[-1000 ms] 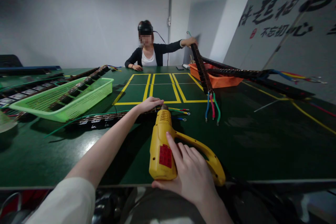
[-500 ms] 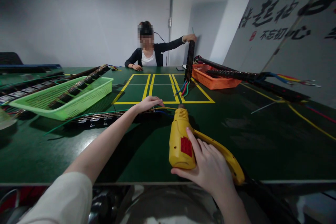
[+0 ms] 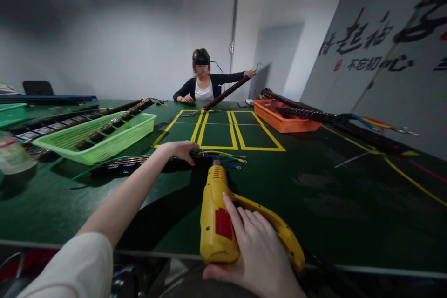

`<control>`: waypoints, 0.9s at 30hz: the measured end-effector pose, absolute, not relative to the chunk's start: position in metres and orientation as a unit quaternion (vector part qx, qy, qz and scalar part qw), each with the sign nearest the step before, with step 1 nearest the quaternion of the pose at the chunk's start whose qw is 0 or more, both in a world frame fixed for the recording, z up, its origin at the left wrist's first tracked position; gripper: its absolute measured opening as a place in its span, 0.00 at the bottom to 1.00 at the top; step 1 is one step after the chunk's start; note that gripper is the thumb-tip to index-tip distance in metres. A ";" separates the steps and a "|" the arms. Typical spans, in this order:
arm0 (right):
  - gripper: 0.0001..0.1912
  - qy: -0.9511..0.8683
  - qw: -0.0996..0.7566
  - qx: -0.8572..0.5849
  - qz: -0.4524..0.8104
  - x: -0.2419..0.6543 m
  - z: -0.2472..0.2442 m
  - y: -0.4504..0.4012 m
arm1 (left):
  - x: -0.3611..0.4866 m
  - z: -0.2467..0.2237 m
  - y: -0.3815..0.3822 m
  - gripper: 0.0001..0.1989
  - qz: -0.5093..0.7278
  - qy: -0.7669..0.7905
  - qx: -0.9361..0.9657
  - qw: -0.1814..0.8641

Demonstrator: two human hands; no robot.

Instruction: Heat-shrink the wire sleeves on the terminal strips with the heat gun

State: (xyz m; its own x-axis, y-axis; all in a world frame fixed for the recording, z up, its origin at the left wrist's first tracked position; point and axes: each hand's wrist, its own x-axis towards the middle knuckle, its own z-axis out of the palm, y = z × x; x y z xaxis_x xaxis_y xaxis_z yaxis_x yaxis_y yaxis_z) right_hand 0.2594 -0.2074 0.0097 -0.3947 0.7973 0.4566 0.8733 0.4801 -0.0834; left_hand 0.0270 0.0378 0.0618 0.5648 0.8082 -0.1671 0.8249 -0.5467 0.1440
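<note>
In my right hand is a yellow heat gun with a red label, held around its body and handle. Its metal nozzle points away from me, toward a long black wire-ended strip lying on the green table. My left hand curls over the right end of that strip, thumb on the near side and fingers on the far side. Coloured wires with ring terminals stick out past my fingers, just beyond the nozzle. Part of the strip is hidden behind my left forearm.
A light green basket holding a similar strip stands at the left, near a plastic cup. At the right, an orange basket bears more wired strips. Across the table, a person holds a strip above yellow tape rectangles.
The heat gun has moved left and closer to me, its nozzle now near the strip's end. My left hand has shifted slightly left, baring the wire ends. The other person's strip has swung from upright to slanting.
</note>
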 end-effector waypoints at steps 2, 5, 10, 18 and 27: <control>0.62 -0.834 0.222 -0.502 -0.059 0.261 0.012 -0.207 | 0.028 0.066 0.037 0.32 -0.027 0.476 0.876 0.074; 0.54 -0.835 0.260 -0.480 -0.069 0.267 0.021 -0.204 | 0.030 0.077 0.026 0.32 0.015 0.498 0.867 0.014; 0.34 -0.771 0.304 -0.470 -0.305 0.275 0.063 -0.181 | 0.050 0.102 -0.012 0.26 0.070 0.445 0.889 -0.080; 0.35 -0.791 0.124 -0.494 -0.339 0.274 0.100 -0.107 | 0.085 0.114 -0.056 0.23 0.112 0.281 0.948 -0.105; 0.29 -0.755 0.176 -0.547 -0.314 0.348 0.109 -0.085 | -0.014 0.122 0.033 0.22 0.370 0.513 0.769 -0.093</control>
State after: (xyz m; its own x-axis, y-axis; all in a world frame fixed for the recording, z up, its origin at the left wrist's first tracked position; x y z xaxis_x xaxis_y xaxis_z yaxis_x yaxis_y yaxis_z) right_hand 0.3482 -0.0849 0.1090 -0.3383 0.7163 0.6103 0.9378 0.2031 0.2815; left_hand -0.0144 0.0326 0.1224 0.1996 0.7203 0.6643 0.8580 -0.4559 0.2365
